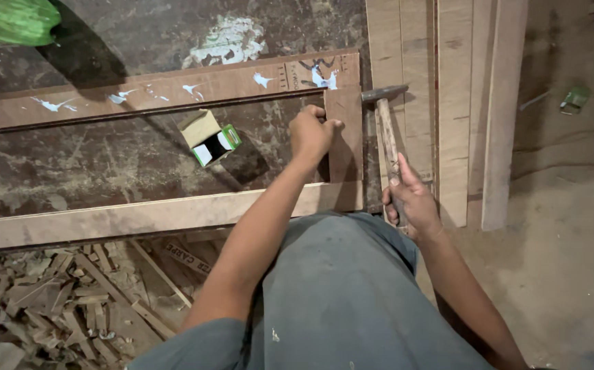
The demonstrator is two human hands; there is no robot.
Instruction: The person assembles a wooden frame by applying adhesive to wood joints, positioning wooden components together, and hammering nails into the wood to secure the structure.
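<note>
The right hand [413, 199] has its grip closed around one hammer [387, 130], whose head lies just beside the one wooden frame [174, 85]. The left hand [311, 133] pinches the frame's short upright. One small open box [209, 138] lies inside the frame.

Two hands were in play, the left hand [313, 132] on the frame and the right hand [412, 199] round one hammer [387, 130]. One wooden frame [174, 85] lay flat on the bench [105, 161], built of three visible strips: two long rails and one short upright. One small open cardboard box [209, 138] sat inside it. One green bag [16, 20] showed at the far left corner. Several boards [461, 103] lay along the right edge, and offcuts [57, 301] beyond counting were heaped at the near left.
</note>
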